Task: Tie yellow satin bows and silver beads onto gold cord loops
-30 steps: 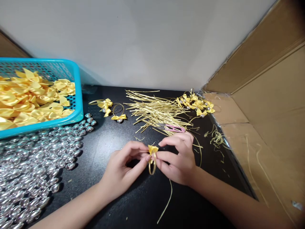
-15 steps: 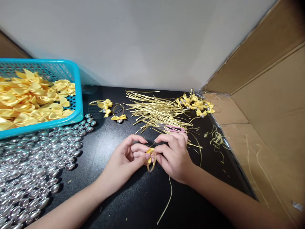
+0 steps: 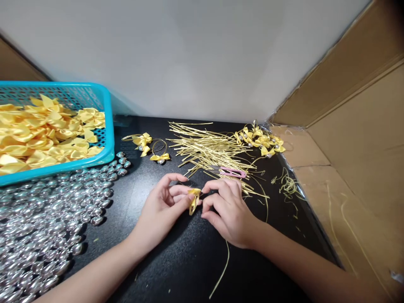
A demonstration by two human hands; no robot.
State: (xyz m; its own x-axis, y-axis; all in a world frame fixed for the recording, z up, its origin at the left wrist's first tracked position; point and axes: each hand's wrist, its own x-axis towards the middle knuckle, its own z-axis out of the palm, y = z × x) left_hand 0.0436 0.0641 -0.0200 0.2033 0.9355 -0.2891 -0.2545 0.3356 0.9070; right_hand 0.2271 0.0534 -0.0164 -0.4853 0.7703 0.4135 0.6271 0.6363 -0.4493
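A yellow ribbon bow (image 3: 194,194) with a gold cord loop (image 3: 192,208) is pinched between the thumb and fingers of my left hand (image 3: 161,206); the forefinger arches above it. Just right of the bow is my right hand (image 3: 229,212), fingertips drawn together and slightly apart from it. Whatever those fingertips hold is too small to make out. From below the right hand a thin gold thread (image 3: 223,271) trails toward the front edge of the view; its upper end is hidden. Pink-handled thread snips (image 3: 232,172) lie behind the right hand, against gold cords (image 3: 208,145).
At left stands a turquoise basket (image 3: 109,126) of yellow bows, with many silver beads (image 3: 47,231) before it. Finished-looking bow loops (image 3: 160,158) lie mid-table; more bow loops (image 3: 260,139) are piled at back right. Tangled thread (image 3: 288,185) lies near the cardboard wall (image 3: 362,126).
My right hand has drawn away from the bow, leaving a small gap. The left hand has shifted slightly left and turned the bow, so its loop appears narrower.
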